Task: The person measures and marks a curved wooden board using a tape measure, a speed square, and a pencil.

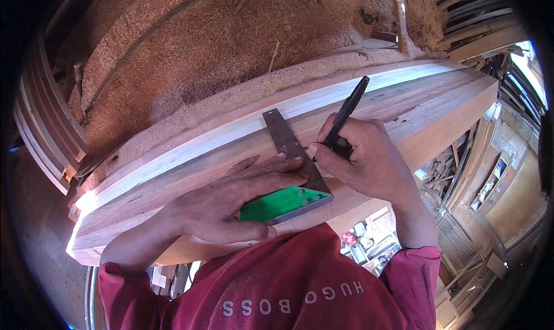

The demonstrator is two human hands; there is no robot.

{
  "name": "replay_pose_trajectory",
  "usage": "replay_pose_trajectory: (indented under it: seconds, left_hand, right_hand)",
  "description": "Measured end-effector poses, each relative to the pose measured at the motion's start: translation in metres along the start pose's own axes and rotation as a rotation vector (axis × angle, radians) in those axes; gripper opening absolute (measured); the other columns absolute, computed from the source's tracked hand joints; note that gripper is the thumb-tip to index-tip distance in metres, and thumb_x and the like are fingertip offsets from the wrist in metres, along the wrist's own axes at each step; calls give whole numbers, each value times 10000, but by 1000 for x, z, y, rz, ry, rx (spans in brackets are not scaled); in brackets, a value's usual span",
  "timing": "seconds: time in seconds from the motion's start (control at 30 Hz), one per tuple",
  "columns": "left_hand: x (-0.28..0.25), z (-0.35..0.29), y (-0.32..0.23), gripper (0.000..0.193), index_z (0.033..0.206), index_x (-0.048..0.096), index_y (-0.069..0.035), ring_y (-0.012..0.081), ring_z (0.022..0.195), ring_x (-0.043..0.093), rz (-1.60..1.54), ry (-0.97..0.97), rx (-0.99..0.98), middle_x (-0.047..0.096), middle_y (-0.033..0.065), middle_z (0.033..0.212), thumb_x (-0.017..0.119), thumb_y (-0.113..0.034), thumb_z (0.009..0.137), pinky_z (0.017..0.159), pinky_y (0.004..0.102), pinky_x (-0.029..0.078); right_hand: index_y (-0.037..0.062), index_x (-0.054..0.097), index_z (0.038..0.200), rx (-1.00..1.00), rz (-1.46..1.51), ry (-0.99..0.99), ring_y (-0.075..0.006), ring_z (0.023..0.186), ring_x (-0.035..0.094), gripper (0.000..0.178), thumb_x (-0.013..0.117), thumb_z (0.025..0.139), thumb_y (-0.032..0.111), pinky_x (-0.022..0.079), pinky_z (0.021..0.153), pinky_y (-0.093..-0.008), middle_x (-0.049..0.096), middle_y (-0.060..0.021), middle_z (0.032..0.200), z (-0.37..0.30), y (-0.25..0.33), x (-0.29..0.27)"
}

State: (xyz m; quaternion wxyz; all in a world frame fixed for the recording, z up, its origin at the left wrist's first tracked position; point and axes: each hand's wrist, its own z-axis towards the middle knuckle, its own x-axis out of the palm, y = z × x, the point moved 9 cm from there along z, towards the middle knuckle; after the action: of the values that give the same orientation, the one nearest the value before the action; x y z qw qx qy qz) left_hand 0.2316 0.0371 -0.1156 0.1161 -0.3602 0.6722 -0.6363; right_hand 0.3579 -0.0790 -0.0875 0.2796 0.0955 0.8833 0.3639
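Observation:
A try square with a green handle (285, 205) and a dark metal blade (283, 135) lies across a long wooden beam (225, 151). My left hand (231, 197) wraps over the square, its fingers on the blade's base and its thumb along the handle's near side. In my right hand (360, 157) is a black pen (349, 108), pinched and tilted with its upper end pointing away from me. The pen's lower end is hidden by my fingers, beside the blade's right edge. Faint lines show on the beam's near face below the handle.
Wood shavings (190, 59) cover the ground beyond the beam. Curved wooden strips (49, 122) stand at the left. Stacked boards (482, 18) fill the far right. Below the beam, near my right forearm, small items lie in a tray-like box (369, 243).

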Motion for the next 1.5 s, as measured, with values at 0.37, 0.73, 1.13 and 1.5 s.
replay_pose_trajectory:
  seconds: [0.37,0.73,1.13,1.5]
  left_hand:
    - [0,-1,3,868,1602,379,-136,394,1597,143,-35,-7,-15,223,188,1710,696,-374,830,1249,658,40]
    - [-3,-1,-1,894,1617,355,-138,384,1595,158,3,-1,2,234,193,1703,700,-357,821,1253,653,59]
    - [-7,0,0,997,1585,435,-94,425,1575,207,16,-31,-62,255,243,1690,745,-451,707,1260,557,125]
    - [-9,0,3,942,1574,458,-116,415,1576,211,23,-7,-93,267,238,1684,780,-469,762,1251,588,106]
  right_hand:
    - [2,630,877,-28,-77,39,-177,587,562,182,725,941,144,437,569,-335,584,-79,666,-3,10,1]
    - [8,655,878,-62,189,-101,-129,620,602,107,696,924,95,451,587,-314,628,-39,695,-1,13,-57]
    - [-39,681,1140,2,228,-364,-183,919,738,180,636,981,32,628,770,-297,711,-97,985,59,-62,-141]
    - [-42,662,1143,73,290,-222,-193,947,749,210,669,986,97,622,744,-305,724,-100,1020,78,-89,-125]
